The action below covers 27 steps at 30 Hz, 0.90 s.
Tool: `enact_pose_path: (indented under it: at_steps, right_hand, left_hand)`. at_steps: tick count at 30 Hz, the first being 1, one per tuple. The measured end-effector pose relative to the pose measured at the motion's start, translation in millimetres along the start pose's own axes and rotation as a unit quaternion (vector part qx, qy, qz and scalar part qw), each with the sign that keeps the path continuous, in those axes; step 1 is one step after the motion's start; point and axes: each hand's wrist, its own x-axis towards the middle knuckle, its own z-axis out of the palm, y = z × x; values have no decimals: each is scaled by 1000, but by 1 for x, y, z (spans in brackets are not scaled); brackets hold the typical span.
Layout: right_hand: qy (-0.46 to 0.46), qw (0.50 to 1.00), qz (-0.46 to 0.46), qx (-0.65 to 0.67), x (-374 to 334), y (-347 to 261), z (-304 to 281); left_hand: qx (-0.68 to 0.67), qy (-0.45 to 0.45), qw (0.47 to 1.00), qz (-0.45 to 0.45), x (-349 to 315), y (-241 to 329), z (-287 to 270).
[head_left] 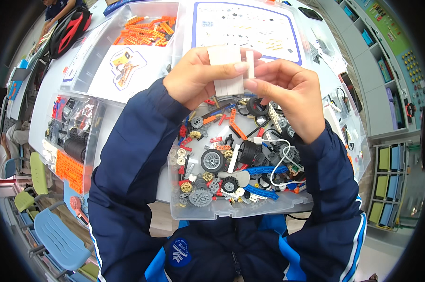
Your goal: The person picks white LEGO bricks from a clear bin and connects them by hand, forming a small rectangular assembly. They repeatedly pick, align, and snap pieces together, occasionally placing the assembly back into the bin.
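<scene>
Centrally, the left hand (191, 75) pinches a flat white slab (225, 87) between thumb and fingers; the right hand (292, 89) pinches a narrow white strip (250, 65) just beside it. Both pieces are held over the clear tray's (198, 214) far edge; a grey gear (200, 197) lies toward its near left corner.

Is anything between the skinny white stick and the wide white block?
Yes: the thumb tip of the left hand lies over the right edge of the wide white block, toward the skinny white stick at the right hand. I see nothing else between.
</scene>
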Motion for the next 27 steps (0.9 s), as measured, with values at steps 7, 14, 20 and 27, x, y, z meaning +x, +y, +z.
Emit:
enact_pose_path:
  at_steps: [7,14,20,27]
  right_hand:
    - [14,998,-45,-41,-2,10,6]
    - [-28,988,-28,-148,-3,1,-11]
    - [-109,915,65,-384,-21,-13,-52]
    - [-155,855,67,-490,-25,12,-53]
  left_hand:
    - [61,-12,998,-6,0,-4,-1]
    - [33,27,999,28,1,-6,0]
    - [20,84,996,38,5,-7,-5]
    - [59,88,994,25,5,-7,-6]
